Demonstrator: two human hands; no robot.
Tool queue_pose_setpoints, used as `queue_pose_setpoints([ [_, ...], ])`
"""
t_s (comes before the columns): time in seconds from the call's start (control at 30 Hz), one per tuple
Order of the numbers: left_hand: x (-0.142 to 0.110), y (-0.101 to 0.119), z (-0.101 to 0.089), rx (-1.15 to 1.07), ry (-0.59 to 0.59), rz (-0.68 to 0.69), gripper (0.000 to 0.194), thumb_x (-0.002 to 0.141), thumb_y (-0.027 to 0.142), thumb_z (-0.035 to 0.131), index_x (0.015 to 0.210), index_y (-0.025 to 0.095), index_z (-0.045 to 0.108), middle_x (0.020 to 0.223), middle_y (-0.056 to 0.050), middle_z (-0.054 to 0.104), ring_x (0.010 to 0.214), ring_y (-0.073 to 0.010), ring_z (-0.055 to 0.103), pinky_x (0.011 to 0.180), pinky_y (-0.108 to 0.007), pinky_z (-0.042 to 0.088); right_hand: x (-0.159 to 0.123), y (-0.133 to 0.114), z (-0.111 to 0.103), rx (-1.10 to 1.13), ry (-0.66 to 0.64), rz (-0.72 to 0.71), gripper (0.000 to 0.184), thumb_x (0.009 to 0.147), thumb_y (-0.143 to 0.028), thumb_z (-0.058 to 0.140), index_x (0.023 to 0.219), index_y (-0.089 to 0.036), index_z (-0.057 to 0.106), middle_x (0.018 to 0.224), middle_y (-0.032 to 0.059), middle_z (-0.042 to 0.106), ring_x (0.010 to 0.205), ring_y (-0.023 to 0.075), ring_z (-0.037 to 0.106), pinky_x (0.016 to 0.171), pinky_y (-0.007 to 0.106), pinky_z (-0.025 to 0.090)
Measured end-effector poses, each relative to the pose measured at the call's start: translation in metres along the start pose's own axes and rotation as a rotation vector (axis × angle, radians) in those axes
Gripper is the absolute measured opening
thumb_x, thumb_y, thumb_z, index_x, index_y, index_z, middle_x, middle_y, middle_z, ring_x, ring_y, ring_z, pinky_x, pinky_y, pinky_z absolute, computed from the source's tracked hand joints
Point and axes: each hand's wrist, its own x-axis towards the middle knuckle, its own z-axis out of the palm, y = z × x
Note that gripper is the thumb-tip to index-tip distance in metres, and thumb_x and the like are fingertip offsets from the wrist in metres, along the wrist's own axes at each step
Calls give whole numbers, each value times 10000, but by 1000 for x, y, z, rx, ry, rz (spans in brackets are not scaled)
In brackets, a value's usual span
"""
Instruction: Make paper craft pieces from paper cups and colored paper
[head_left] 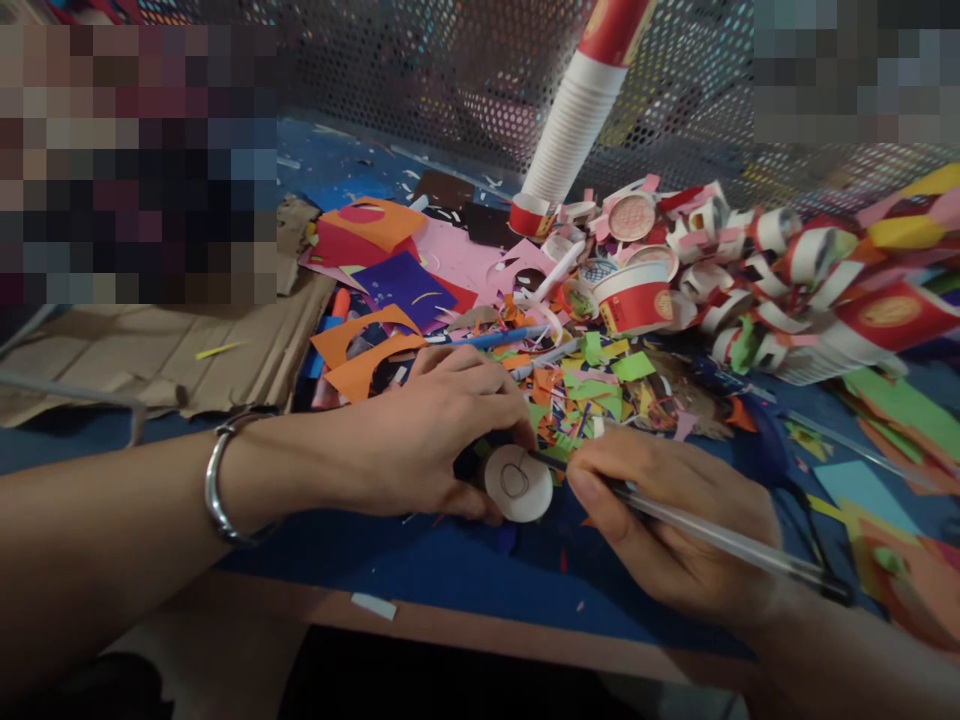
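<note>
Just below the frame's centre, the left hand [442, 430] closes thumb and fingers on the rim of the white disc [534, 500]; the right hand [675, 520] pinches the pen [697, 517]. Pressing near that edge could tip the disc, skidding the line.

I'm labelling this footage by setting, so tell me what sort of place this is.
Probably a craft workspace: colored paper scraps cover part of the blue table, a tall stack of paper cups stands behind them, and the right hand holds a pen at a white disc.
</note>
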Motion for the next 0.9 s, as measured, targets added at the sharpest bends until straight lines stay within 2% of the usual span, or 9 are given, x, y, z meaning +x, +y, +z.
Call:
queue_pose_setpoints([
  [0.27, 0, -1, 0, -3, 0, 5, 448, 741, 475, 837, 1079, 226, 681, 1110, -87, 658, 1117, -319, 540, 984, -491, 375, 4, -8, -6, 45, -27, 16, 138, 916, -62, 557, 952, -194, 580, 763, 16, 720, 656, 118, 680, 656, 234, 547],
  [0.6, 0, -2, 1, -11, 16, 22, 458, 718, 461, 854, 1078, 235, 685, 1088, -76, 658, 1104, -319, 544, 959, -461, 373, 3, -6, -6, 38, -48, 39, 105, 922, -91, 560, 942, -185, 602, 803, 19, 733, 709, 112, 706, 686, 226, 534],
  [0.9, 1, -1, 0, 1, 0, 17, 462, 745, 487, 829, 1091, 217, 685, 1105, -96, 656, 1104, -322, 535, 966, -483, 374, 4, -7, -7, 21, -65, 34, 115, 923, -92, 552, 945, -200, 586, 777, 4, 719, 669, 124, 694, 642, 242, 532],
])
